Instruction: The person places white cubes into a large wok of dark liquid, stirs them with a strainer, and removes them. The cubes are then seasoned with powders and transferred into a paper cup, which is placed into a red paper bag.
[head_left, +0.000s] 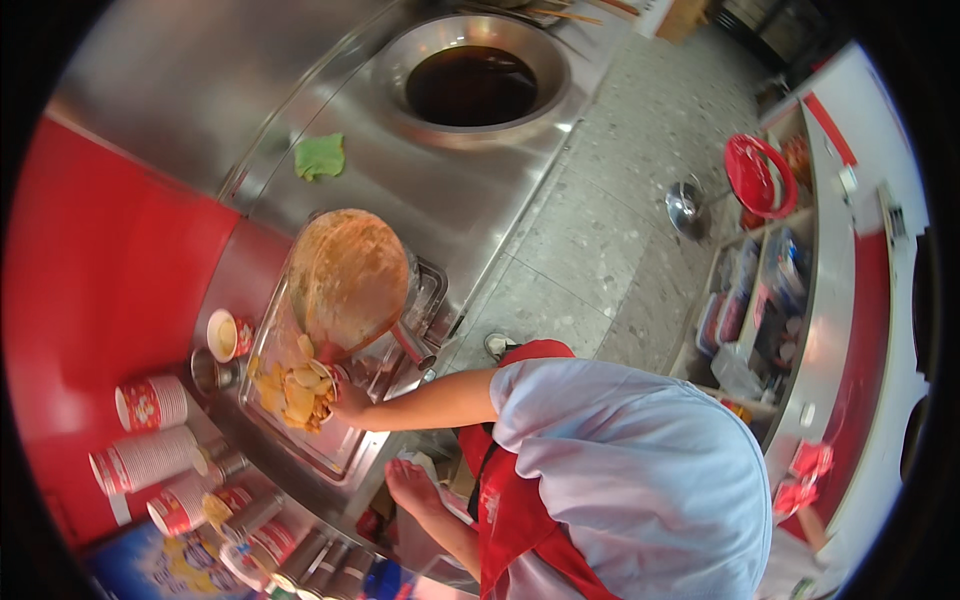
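Observation:
My right hand (351, 401) grips a red-and-white paper cup (339, 375) at the edge of a pile of food. Pale slices, perhaps potato (301, 388), and small orange-brown bits lie against the cup's mouth on a metal tray (330, 466). Just beyond the hand, a metal pan (349, 277) with a tubular handle stands on the same tray, its inside coated in orange residue. My left hand (414, 486) hangs lower, off the counter's front edge, with nothing visible in it.
Stacked paper cups (142, 461) and metal cylinders (251, 517) line the left side. A filled paper cup (225, 336) stands beside a small metal cup (210, 371). Farther along are a green cloth (320, 157) and a basin of dark liquid (472, 86). Shelving (739, 300) stands behind me.

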